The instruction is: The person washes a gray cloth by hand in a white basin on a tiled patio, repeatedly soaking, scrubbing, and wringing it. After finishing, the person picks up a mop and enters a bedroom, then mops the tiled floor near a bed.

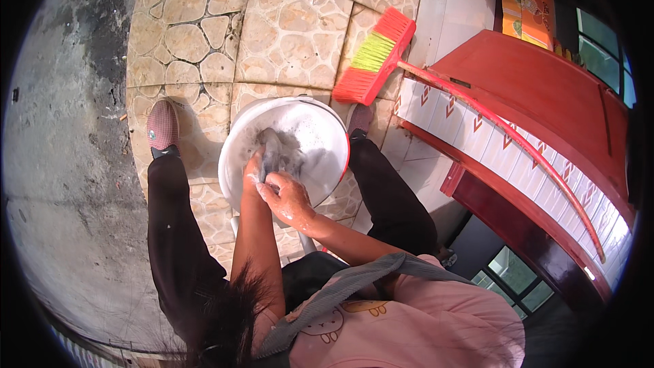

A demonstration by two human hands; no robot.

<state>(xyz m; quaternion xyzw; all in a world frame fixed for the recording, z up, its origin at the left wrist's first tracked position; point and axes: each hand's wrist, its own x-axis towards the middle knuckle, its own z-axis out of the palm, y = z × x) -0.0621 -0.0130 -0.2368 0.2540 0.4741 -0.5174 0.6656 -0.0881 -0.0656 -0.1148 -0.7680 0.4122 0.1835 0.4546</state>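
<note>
A white bucket [329, 128] with soapy suds in it stands between my feet. Dark grey wet cloth [271, 145] rises out of the foam, bunched at my hands. My left hand [254, 164] is closed around the cloth at the bucket's left side, its fingers partly hidden by fabric. Just right of it and nearer to me, my right hand [288, 198] pinches the cloth between curled fingers and thumb. Foam clings to both hands. The lower part of the cloth is lost in suds.
A red and yellow broom [375, 56] leans beyond the bucket's right, its long red handle [521, 138] lying along a red and white tiled ledge [475, 122]. Stone-patterned tiles [291, 30] meet grey concrete [66, 163] at left. My checked shoes [163, 125] flank the bucket.
</note>
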